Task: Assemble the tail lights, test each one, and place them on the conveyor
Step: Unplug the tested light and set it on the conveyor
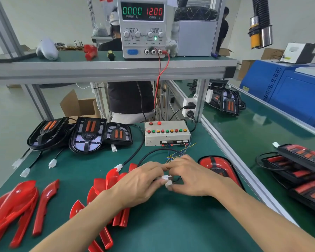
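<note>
My left hand (pixel 140 182) and my right hand (pixel 191 176) meet at the middle of the green bench, both pinching two white plug connectors (pixel 167 180) held together. Thin coloured wires run from there to the beige test box (pixel 166 133) with its row of buttons. An assembled red tail light (pixel 216 168) lies just right of my right hand, partly hidden by it. Three open black housings (pixel 87 133) with orange strips sit at the back left. Red lens covers (pixel 15 202) lie at the front left, with more (pixel 105 180) under my left forearm.
The power supply (pixel 143 26) on the upper shelf reads 0.000 A and 12.00 V. Finished tail lights (pixel 298 170) lie on the green conveyor (pixel 253 128) to the right. Loose cable plugs (pixel 25 172) lie at the left. A person stands behind the bench.
</note>
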Action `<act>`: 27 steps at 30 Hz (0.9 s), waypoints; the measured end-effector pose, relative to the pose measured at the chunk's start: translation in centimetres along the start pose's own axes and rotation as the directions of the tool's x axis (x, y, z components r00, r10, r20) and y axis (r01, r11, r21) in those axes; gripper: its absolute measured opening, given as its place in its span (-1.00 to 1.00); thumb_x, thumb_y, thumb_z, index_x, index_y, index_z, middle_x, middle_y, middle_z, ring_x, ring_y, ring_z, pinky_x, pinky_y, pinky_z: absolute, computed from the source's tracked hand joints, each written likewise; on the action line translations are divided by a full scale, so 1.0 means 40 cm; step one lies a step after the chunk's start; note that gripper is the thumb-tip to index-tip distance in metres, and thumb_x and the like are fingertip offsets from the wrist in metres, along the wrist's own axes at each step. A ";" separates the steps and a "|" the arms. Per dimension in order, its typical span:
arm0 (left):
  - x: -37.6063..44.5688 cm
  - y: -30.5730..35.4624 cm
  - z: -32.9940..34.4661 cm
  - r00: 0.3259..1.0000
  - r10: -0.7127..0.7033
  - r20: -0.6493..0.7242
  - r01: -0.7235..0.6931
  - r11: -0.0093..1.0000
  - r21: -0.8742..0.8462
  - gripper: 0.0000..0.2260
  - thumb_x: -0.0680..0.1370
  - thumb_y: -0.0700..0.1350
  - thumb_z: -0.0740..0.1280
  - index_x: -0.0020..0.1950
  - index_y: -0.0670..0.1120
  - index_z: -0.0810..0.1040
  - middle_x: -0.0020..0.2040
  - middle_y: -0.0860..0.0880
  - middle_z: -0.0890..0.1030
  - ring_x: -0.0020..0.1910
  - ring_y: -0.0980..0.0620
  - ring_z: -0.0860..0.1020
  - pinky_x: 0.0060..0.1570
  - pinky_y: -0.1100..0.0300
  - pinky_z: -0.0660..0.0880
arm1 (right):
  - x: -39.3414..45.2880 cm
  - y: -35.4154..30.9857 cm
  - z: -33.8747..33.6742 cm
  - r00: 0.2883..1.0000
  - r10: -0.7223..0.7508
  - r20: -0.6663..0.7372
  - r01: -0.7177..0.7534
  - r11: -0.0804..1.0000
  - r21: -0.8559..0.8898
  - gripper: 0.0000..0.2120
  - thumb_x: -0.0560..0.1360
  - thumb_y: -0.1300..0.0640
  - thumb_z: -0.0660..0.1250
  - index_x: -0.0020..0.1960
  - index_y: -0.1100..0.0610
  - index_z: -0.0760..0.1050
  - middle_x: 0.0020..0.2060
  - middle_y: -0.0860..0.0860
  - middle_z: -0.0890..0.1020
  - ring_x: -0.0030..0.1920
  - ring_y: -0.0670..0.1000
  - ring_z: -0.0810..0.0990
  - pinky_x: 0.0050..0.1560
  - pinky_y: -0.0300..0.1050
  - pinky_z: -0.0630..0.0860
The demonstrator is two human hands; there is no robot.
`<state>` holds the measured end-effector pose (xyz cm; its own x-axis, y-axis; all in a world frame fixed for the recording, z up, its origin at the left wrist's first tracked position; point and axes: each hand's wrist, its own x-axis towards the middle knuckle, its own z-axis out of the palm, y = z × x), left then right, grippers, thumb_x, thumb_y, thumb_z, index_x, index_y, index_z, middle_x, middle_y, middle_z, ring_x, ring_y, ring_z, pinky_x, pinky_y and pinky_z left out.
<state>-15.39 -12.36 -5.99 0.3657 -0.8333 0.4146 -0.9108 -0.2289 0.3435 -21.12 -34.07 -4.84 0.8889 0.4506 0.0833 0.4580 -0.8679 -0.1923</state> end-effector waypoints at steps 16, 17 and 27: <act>0.003 0.055 -0.032 0.904 -0.158 -0.398 0.161 0.987 -0.026 -0.81 0.68 -0.06 0.22 0.05 -0.15 0.54 -0.14 0.05 0.46 -0.19 0.03 0.41 -0.15 0.19 0.40 | -0.335 0.054 -0.004 0.249 0.919 -0.307 -0.856 0.357 0.374 -0.42 0.53 -0.30 0.27 0.25 0.18 0.55 0.09 0.17 0.62 0.08 0.21 0.57 0.12 0.08 0.51; 0.012 0.060 -0.032 0.904 -0.145 -0.402 0.143 0.989 -0.035 -0.80 0.69 -0.06 0.21 0.07 -0.16 0.54 -0.12 0.05 0.45 -0.17 0.03 0.41 -0.12 0.18 0.40 | -0.355 0.064 -0.011 0.199 0.965 -0.174 -0.860 0.257 0.440 -0.38 0.53 -0.35 0.21 0.25 0.18 0.53 0.08 0.15 0.63 0.03 0.18 0.59 0.04 0.04 0.51; 0.139 0.128 -0.033 0.867 -0.035 -0.498 0.068 0.997 0.048 -0.80 0.66 -0.06 0.31 0.00 -0.18 0.59 -0.12 -0.02 0.53 -0.13 -0.08 0.46 -0.09 -0.01 0.47 | -0.351 0.069 0.017 0.449 0.834 0.319 -0.485 -0.072 0.871 -0.58 0.66 -0.09 0.25 0.14 0.27 0.62 -0.26 0.19 0.68 -0.33 0.13 0.64 -0.31 -0.08 0.59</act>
<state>-17.76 -17.51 -0.80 0.4440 -0.4637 0.7667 -0.8921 -0.3084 0.3301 -32.34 -42.66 -7.21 0.7769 -0.4548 -0.4353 -0.4770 0.0261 -0.8785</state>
